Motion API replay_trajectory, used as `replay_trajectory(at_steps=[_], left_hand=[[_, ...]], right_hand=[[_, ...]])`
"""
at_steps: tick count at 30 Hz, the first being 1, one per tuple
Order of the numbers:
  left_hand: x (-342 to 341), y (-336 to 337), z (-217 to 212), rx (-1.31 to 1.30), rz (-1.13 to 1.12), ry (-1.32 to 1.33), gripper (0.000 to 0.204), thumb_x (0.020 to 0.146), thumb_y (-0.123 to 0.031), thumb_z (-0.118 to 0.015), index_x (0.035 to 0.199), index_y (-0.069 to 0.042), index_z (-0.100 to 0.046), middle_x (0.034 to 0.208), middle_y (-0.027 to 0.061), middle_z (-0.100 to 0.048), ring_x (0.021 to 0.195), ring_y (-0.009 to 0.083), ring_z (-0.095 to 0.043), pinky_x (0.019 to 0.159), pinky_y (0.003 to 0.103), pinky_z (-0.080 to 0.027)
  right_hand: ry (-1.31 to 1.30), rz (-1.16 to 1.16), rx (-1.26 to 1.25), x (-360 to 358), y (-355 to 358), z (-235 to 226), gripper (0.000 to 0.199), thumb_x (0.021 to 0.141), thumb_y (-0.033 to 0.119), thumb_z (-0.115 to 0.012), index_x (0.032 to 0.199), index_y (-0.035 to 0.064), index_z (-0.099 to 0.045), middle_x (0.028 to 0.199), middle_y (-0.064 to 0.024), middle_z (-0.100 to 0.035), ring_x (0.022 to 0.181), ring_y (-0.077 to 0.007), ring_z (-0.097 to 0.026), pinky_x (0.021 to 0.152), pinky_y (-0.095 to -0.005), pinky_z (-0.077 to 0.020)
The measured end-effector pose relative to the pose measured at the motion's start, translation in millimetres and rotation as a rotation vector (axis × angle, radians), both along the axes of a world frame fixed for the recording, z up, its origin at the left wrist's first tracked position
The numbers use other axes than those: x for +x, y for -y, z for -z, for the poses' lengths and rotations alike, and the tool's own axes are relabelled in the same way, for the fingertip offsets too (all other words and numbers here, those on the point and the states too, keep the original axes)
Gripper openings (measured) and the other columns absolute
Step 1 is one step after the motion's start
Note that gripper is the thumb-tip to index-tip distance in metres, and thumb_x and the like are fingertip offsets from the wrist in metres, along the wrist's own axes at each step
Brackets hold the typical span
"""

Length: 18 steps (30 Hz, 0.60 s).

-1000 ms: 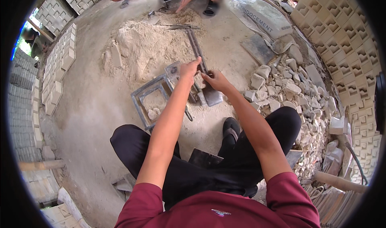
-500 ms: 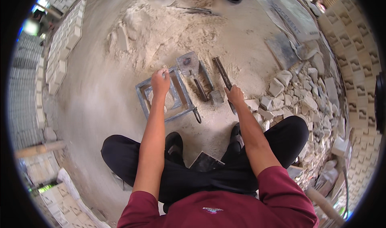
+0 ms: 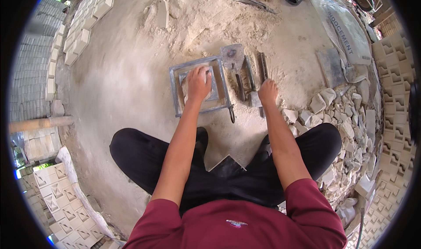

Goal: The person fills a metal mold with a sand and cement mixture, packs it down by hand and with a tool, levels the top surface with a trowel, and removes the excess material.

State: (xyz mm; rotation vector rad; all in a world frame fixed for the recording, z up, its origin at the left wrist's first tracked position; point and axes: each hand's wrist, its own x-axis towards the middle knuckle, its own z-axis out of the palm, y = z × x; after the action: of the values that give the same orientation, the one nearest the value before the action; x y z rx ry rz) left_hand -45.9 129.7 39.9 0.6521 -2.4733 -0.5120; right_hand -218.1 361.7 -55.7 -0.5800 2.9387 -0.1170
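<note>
since the earlier frame, the left hand [image 3: 199, 86] has moved from the upper rail of the metal frame [image 3: 173, 91] into its opening, while the right hand [image 3: 268, 92] stays at the dark bar [image 3: 262, 64]. the one grey frame lies flat on the dusty floor [image 3: 105, 100], a single metal loop [image 3: 232, 114] at its near right corner. the left thumb stands apart from the fingers; i cannot tell whether they pinch anything. the right fingers are curled closed over the bar. between frame and bar lie one trowel [image 3: 232, 57], one narrow grey strip [image 3: 249, 73] and one small grey block [image 3: 255, 99]. beyond is one powder mound [image 3: 188, 23]; to the right, one rubble heap [image 3: 348, 128], its pieces too many to count, one dark plate [image 3: 331, 67] and one pale sack [image 3: 348, 32] with large dark lettering. the maroon shirt [image 3: 258, 214] has one small chest emblem, its writing too small to read.
</note>
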Motion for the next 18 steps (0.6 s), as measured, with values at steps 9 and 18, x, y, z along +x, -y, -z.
replay_trajectory(at_steps=[9, 18], left_hand=[[54, 38, -28, 0.213, -0.346, -0.274, 0.027, 0.093, -0.021, -0.051, 0.106, 0.000, -0.062, 0.109, 0.0211, -0.061, 0.103, 0.0385, -0.057, 0.091, 0.045, -0.044], [102, 69, 41, 0.610, -0.665, 0.067, 0.057, 0.099, -0.043, -0.028, 0.120, 0.003, -0.055, 0.115, 0.0312, -0.059, 0.112, 0.0476, -0.053, 0.095, 0.052, -0.041]], right_hand=[[0.233, -0.281, -0.390, 10, 63, -38, 0.031, 0.085, 0.025, -0.062, 0.095, -0.0043, -0.061, 0.097, -0.0278, -0.064, 0.096, -0.0426, -0.062, 0.085, -0.0472, -0.0489], [0.154, -0.109, -0.396, 83, 103, 7, 0.030, 0.085, 0.019, -0.059, 0.102, -0.0045, -0.052, 0.105, -0.0270, -0.058, 0.104, -0.0444, -0.057, 0.086, -0.0505, -0.0472]])
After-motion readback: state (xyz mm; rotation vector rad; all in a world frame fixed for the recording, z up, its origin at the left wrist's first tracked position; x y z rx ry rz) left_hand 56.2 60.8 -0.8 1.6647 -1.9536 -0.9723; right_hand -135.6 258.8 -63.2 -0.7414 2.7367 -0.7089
